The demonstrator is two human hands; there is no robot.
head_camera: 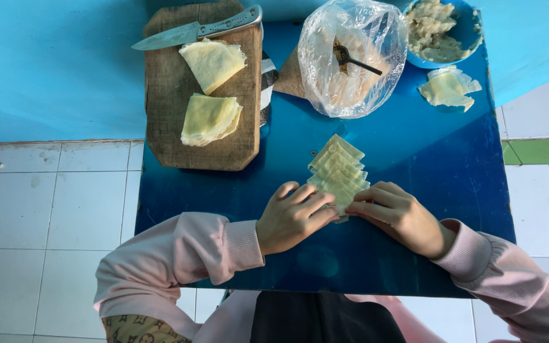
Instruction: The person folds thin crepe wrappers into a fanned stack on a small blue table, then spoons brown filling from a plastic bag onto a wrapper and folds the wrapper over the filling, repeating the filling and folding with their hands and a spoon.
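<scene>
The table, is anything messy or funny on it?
Mostly tidy. The knife lies with its blade poking past the wooden board's edge, and a crumpled wrapper pile sits apart from the neat row of strips under both hands.

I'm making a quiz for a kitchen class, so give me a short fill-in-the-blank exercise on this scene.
1. Both hands, left hand and right hand, press on a row of overlapping pale ____.
2. The knife lies at the top of the wooden ____.
3. A dark spoon sits inside the clear plastic ____.
4. The tabletop is coloured ____.

Missing words: wrappers; cutting board; bag; blue
</scene>
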